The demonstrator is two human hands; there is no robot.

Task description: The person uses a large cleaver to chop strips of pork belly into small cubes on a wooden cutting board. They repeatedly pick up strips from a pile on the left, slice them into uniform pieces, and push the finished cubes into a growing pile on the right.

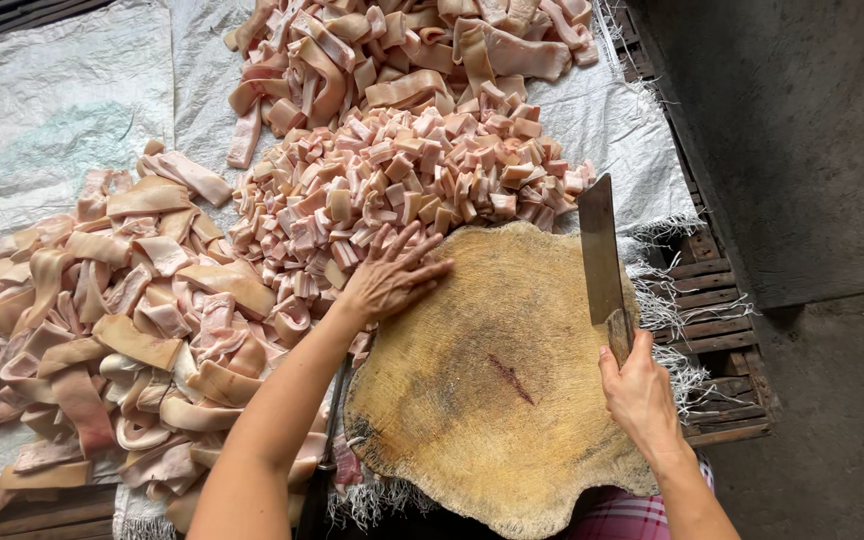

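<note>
My left hand lies flat with fingers spread at the upper left edge of a round wooden chopping block, touching the heap of small cut meat cubes. My right hand grips the handle of a cleaver, whose blade points away from me, standing on edge along the block's right side. The block's top is bare, with a dark red stain near its middle.
Long strips of pork skin and fat lie piled at the left and at the back on white woven sacking. A wooden pallet shows at the right, then concrete floor. A dark rod lies under my left forearm.
</note>
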